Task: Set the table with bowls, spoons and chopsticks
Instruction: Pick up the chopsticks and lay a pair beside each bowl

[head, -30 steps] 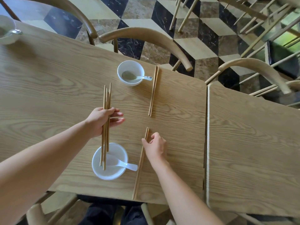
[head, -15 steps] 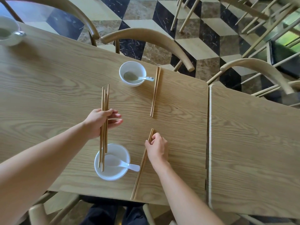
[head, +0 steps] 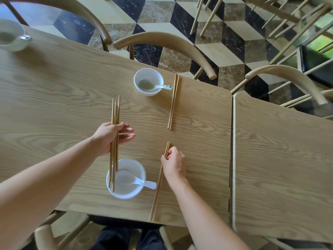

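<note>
My left hand (head: 111, 137) grips a bundle of several wooden chopsticks (head: 115, 112), held above the table with their lower ends over the near white bowl (head: 132, 193), which holds a white spoon (head: 142, 182). My right hand (head: 173, 164) pinches the top of a chopstick pair (head: 157, 192) that lies on the table just right of that bowl, its near end at the table's edge. Across the table stands a second white bowl (head: 148, 74) with a spoon (head: 164, 86), and another chopstick pair (head: 173, 101) lies to its right.
A third bowl (head: 10, 37) with a spoon sits at the far left corner of the wooden table (head: 54, 98). A second table (head: 281, 163) abuts on the right. Curved wooden chairs (head: 162, 39) line the far side, and one chair (head: 43, 235) is below me.
My left hand with the bundle has shifted slightly left and toward me. My right hand stays on the near pair, which now lies a little straighter beside the bowl.
</note>
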Demonstrator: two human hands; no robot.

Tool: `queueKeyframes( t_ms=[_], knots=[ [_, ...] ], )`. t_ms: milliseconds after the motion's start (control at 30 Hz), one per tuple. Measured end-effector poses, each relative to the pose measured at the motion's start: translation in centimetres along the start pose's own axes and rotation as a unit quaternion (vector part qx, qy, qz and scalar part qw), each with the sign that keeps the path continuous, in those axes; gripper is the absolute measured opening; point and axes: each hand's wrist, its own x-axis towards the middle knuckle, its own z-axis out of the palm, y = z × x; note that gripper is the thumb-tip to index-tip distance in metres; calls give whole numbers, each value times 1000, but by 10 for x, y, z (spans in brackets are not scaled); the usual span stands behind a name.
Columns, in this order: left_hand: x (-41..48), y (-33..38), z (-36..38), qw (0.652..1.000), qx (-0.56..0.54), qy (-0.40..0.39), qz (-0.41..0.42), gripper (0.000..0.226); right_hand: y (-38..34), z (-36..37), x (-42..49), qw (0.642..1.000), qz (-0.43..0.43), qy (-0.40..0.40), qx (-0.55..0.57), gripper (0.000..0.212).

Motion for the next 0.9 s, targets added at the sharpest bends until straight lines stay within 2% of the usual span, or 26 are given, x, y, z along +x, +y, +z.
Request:
queueKeyframes(
  t_ms=[600,900],
  knots=[
    [2,-1,-5,1000,6,-10,5,20,-1,1,-1,999,-23,-10,-28,13],
    [6,1,-4,1000,16,-4,6,21,-1,1,-1,1000,-10,-8,-4,13]
  ],
)
